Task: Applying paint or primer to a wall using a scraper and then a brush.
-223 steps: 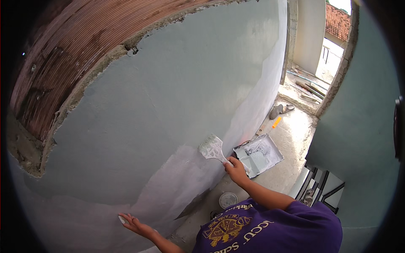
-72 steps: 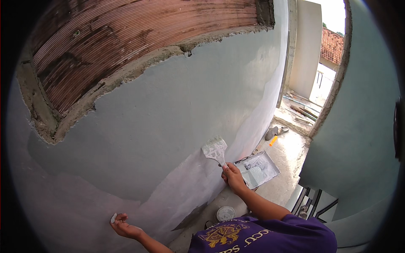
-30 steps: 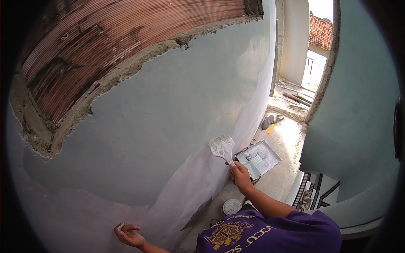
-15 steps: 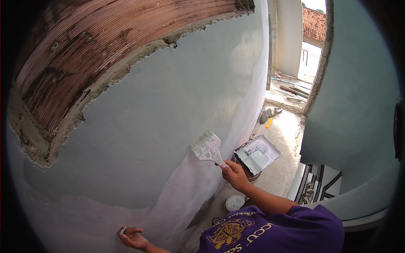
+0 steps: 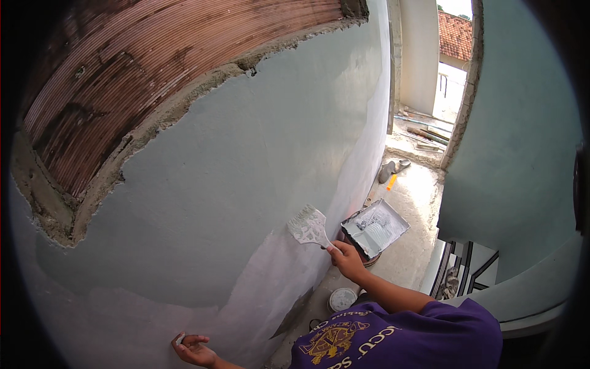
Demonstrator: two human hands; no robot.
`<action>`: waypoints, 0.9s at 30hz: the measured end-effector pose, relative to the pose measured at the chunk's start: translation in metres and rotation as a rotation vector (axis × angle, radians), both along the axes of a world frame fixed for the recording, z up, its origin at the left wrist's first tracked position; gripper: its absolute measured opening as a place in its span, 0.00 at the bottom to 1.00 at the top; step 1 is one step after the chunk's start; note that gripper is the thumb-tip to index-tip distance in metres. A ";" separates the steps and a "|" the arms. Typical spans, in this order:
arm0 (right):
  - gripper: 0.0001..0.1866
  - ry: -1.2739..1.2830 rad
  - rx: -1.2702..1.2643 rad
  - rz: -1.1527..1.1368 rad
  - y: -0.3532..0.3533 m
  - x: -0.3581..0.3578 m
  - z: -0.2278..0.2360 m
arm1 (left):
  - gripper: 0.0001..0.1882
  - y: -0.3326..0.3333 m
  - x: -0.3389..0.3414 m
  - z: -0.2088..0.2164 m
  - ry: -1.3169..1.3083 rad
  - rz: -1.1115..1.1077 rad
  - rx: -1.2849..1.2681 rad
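My right hand is closed round the handle of a wide, flat paintbrush, its head smeared with pale paint. The bristles lie against the wall, at the border between its grey-green coat and the whiter stretch below. Low on the left, close to the same wall, my left hand is turned palm up, with fingers loosely bent and apart. A pale grey spot shows at one of its fingertips; I cannot tell what it is. To the right of the brush, a paint tray with pale paint rests on a round bucket.
A small paint tub stands on the floor below the tray. Grey shoes and an orange-handled tool lie beyond it, near a doorway with loose pipes. Above the wall's rough broken edge is reddish ribbed sheeting.
The paintbrush and my right hand have moved a little down and to the right along the wall. My left hand has hardly moved.
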State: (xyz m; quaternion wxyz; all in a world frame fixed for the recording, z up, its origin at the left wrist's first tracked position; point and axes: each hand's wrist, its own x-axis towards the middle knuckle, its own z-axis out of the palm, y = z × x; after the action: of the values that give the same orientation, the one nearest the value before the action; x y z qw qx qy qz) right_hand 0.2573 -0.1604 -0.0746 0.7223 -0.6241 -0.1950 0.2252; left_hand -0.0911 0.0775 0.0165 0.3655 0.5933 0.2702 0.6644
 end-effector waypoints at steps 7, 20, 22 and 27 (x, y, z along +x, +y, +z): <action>0.13 -0.027 0.102 0.055 0.023 0.000 0.052 | 0.24 0.000 0.000 -0.002 -0.026 0.026 -0.013; 0.14 0.133 -0.125 0.065 0.012 0.008 0.004 | 0.24 -0.002 0.005 0.001 -0.028 0.038 -0.025; 0.14 0.081 -0.098 0.077 0.020 0.000 0.037 | 0.24 0.000 0.001 -0.001 -0.024 0.046 -0.023; 0.15 0.039 -0.019 0.138 0.014 0.015 0.044 | 0.23 0.001 0.002 0.000 -0.034 0.054 -0.006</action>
State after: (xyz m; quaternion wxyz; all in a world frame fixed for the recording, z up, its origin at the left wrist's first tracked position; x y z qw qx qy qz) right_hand 0.2722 -0.1462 -0.0309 0.7028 -0.6115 -0.2213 0.2883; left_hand -0.0895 0.0783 0.0166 0.3538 0.5734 0.2819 0.6830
